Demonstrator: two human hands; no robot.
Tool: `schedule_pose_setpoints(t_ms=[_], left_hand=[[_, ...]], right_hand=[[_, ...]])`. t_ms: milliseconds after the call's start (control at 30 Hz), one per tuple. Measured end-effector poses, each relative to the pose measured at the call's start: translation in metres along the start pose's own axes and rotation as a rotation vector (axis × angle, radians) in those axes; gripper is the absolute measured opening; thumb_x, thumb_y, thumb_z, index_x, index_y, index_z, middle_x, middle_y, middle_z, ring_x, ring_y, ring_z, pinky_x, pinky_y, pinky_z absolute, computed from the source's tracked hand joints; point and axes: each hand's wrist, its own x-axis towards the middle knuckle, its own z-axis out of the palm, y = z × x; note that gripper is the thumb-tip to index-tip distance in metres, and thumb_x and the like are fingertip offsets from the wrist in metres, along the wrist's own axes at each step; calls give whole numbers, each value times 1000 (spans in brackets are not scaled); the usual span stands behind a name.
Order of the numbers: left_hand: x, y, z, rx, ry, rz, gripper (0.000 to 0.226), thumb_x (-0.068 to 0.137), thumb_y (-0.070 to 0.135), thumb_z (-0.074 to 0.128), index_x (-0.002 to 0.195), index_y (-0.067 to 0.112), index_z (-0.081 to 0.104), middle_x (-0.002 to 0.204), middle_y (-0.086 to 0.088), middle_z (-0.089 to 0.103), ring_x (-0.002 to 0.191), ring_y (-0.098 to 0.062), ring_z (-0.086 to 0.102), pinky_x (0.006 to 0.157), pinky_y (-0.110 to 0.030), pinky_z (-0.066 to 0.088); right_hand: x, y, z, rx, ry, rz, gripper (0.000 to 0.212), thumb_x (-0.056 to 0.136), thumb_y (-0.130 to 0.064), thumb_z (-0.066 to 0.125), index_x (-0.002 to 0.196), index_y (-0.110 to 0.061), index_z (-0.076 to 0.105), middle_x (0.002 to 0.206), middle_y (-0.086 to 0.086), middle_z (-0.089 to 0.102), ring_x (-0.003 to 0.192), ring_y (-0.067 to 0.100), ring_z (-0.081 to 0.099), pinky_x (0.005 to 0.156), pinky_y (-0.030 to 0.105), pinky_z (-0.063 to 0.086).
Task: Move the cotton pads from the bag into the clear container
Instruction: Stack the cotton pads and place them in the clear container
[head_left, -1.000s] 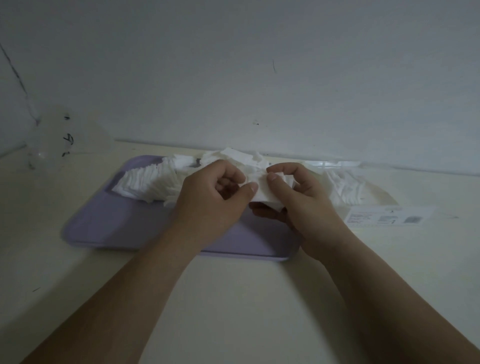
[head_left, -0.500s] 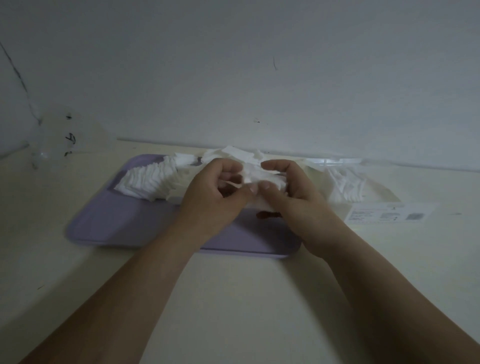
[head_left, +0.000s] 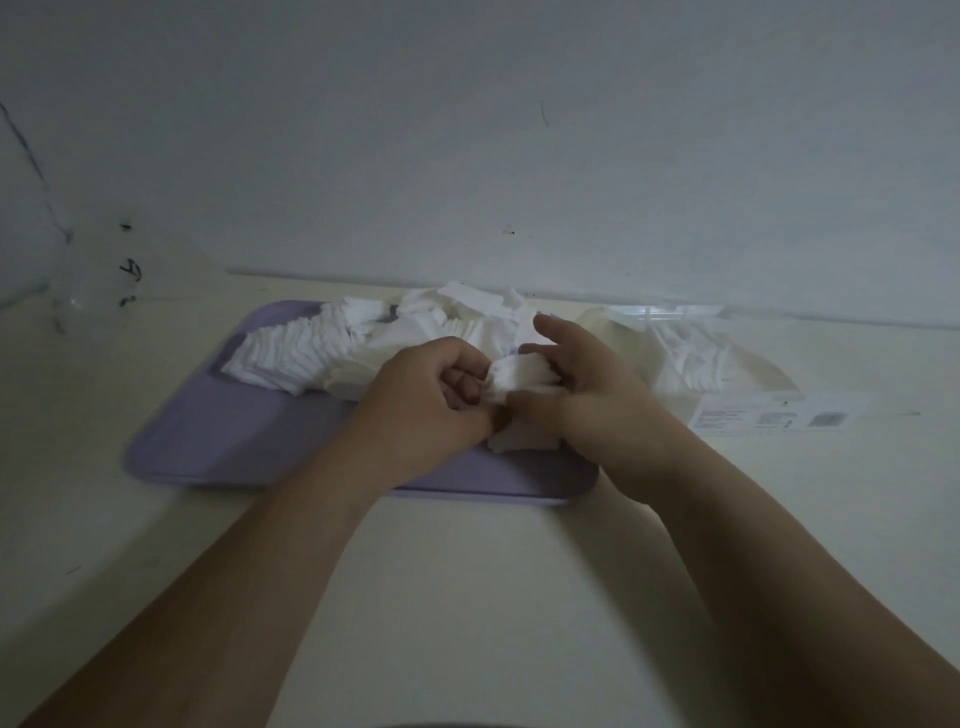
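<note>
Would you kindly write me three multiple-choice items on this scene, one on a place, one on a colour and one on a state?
1. Where does the big pile of cotton pads lie?
A. in a glass jar
B. on the tray
C. on the floor

2. What colour is the tray?
A. lavender
B. green
C. red

3. How is the small stack of pads placed?
A. lying alone on the table
B. dropped in a bowl
C. held between the left hand and the right hand

Answers:
1 B, the fanned pile spreads over the tray's far half.
2 A, the bare near part of the tray shows pale purple.
3 C, the left fingers curl against the stack and the right thumb pinches it from below, above the tray.
</note>
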Motion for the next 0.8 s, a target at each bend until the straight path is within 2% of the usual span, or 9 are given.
schedule_pose_setpoints(t_ms=[67, 133, 267, 333, 467, 567, 667, 733, 800], left_hand=[[-1, 2, -2, -15, -76, 3, 37, 72, 8, 91, 100, 19, 70, 73, -19, 63, 54, -7, 46, 54, -20, 41], [-2, 4, -2, 17, -119, -1, 42, 69, 10, 93, 102, 21, 70, 71, -22, 63, 53, -8, 48, 54, -21, 41], [-1, 3, -1, 88, -90, -34, 41, 68, 19, 95, 99, 24, 69, 53, 4, 57, 49, -4, 48, 54, -18, 39], [0, 2, -1, 111, -85, -38, 38, 68, 21, 95, 97, 22, 70, 51, 9, 56, 47, -2, 46, 51, -17, 36], [0, 4, 2, 102, -123, -28, 31, 72, 22, 92, 92, 20, 68, 51, 13, 54, 47, -1, 44, 52, -18, 36], [-1, 7, 1, 53, -171, -20, 29, 75, 17, 90, 93, 19, 67, 54, 13, 58, 49, -1, 46, 53, -19, 38], [-2, 8, 1, 56, -149, -8, 26, 77, 16, 89, 91, 18, 67, 47, 17, 51, 44, 2, 42, 49, -12, 33], [-3, 7, 2, 87, -135, -3, 24, 77, 20, 88, 89, 20, 67, 49, 18, 53, 45, 2, 43, 50, -12, 34], [-2, 7, 4, 92, -133, -5, 23, 77, 22, 87, 89, 20, 67, 56, 15, 61, 50, 0, 51, 53, -16, 39]], right_hand=[[2, -1, 5, 228, 6, 79, 78, 89, -13, 78, 157, -20, 40, 141, -2, 61, 126, 14, 63, 111, 38, 50], [3, 0, 10, 265, 51, 93, 67, 95, -18, 72, 156, -17, 43, 143, 1, 61, 127, 16, 63, 114, 42, 49], [7, 3, 14, 319, 108, 101, 46, 104, -11, 61, 150, -11, 50, 134, 5, 67, 124, 23, 66, 112, 50, 51], [10, 3, 15, 339, 114, 106, 42, 106, -5, 55, 147, -11, 52, 135, 6, 66, 125, 23, 66, 112, 51, 51], [13, 5, 22, 348, 109, 107, 51, 103, 8, 38, 144, -18, 54, 142, 5, 60, 131, 21, 60, 110, 49, 52], [9, 3, 25, 342, 101, 92, 61, 100, 11, 31, 143, -26, 53, 147, 3, 55, 135, 20, 56, 101, 40, 58], [7, 2, 22, 388, 113, 105, 69, 97, 16, 28, 149, -23, 50, 146, 4, 56, 137, 22, 55, 106, 52, 55], [5, -2, 23, 465, 100, 133, 68, 98, 16, 28, 151, -21, 49, 146, 3, 57, 134, 23, 56, 86, 59, 63], [2, -7, 25, 558, 81, 164, 65, 99, 15, 30, 151, -18, 49, 145, 2, 59, 131, 23, 57, 60, 46, 65]])
